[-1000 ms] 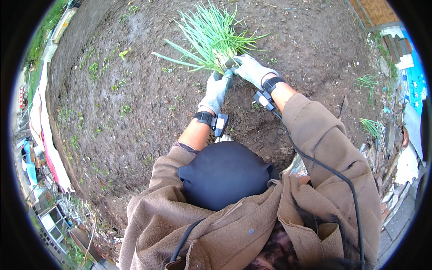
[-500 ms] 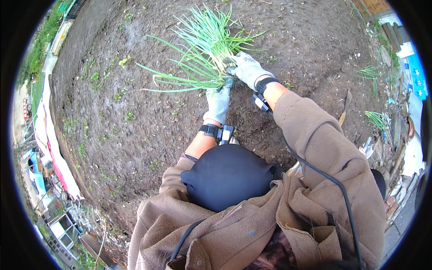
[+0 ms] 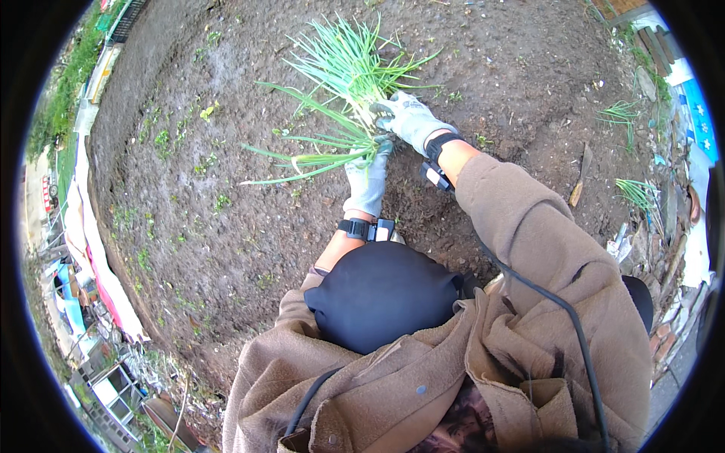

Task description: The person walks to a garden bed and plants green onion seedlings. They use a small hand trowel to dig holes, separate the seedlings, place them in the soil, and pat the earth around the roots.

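Observation:
Both hands wear pale grey work gloves and meet over the soil. My right hand is closed around the pale stem ends of a thick bunch of green onions, whose leaves fan out away from me. Just nearer and to the left, my left hand is closed on a smaller bunch of green onions. Its leaves spread to the left, some bent and drooping. The roots are mostly hidden behind the gloves and fingers.
Dark bare soil with small weeds surrounds my hands. Two more clumps of green onions lie or stand at the right: a farther one and a nearer one. A white sheet edges the plot at left; rubble and boards line the right.
The leaves of the smaller bunch in my left hand have swung and droop lower. My left hand has turned slightly; the right hand keeps its hold with little movement.

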Tool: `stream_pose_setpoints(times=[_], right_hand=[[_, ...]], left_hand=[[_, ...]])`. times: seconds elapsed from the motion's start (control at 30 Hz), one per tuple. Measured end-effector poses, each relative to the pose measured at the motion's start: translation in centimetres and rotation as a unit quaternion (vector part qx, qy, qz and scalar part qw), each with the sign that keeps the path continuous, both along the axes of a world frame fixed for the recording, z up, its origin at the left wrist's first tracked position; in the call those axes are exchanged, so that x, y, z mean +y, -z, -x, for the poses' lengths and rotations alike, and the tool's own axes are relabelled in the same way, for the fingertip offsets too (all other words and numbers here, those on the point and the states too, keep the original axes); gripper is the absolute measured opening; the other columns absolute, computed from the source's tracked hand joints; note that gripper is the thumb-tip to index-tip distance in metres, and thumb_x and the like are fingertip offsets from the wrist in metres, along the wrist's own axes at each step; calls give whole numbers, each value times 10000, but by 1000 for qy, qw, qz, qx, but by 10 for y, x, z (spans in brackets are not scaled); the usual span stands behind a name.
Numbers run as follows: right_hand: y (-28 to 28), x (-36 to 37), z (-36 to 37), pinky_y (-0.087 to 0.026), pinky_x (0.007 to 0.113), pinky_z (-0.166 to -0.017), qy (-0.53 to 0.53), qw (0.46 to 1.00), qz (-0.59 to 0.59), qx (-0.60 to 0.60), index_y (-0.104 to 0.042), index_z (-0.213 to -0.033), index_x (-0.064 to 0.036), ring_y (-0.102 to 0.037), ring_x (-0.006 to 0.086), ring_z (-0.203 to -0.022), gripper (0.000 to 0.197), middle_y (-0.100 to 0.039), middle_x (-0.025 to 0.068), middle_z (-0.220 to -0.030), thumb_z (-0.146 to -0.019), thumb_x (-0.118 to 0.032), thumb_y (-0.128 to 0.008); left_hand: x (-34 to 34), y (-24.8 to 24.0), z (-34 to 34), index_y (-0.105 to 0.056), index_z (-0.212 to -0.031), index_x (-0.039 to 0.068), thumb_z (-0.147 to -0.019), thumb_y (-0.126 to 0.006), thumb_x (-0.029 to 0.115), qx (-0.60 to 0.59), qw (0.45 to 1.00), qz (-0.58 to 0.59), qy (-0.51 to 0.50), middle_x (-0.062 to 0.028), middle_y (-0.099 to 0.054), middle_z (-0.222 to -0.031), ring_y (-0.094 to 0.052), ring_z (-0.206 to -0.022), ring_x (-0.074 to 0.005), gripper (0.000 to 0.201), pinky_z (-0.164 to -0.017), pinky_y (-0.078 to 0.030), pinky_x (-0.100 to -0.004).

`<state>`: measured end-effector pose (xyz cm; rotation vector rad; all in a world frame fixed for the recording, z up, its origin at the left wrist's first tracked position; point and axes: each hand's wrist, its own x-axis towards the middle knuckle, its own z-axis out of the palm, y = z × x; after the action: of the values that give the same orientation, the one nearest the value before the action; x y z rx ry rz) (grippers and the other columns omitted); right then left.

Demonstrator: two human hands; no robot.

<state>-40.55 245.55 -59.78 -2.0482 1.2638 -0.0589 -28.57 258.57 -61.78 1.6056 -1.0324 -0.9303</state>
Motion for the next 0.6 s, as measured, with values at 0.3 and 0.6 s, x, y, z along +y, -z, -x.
stream_pose_setpoints(times=[0.3,0.6], right_hand=[[-24,37,21,-481,452,-971,-87,992,87,-3,-694,-1091,-146,-567,335,-1109,283,-609,134,-1178,-818,-218,-692],[-38,48,-32,-469,476,-875,-2,977,105,187,-628,-1177,-168,-584,284,-1118,396,-606,107,-1216,-830,-343,-710]], left_hand=[[-3,1,-13,-688,-1168,21,-874,-745,31,156,987,-27,-27,-41,-707,-1063,-631,-918,-111,299,-833,-519,-288],[-9,16,-31,-508,-1313,30,-934,-568,16,13,999,-41,17,-81,-662,-1146,-616,-977,-156,385,-821,-502,-277]])
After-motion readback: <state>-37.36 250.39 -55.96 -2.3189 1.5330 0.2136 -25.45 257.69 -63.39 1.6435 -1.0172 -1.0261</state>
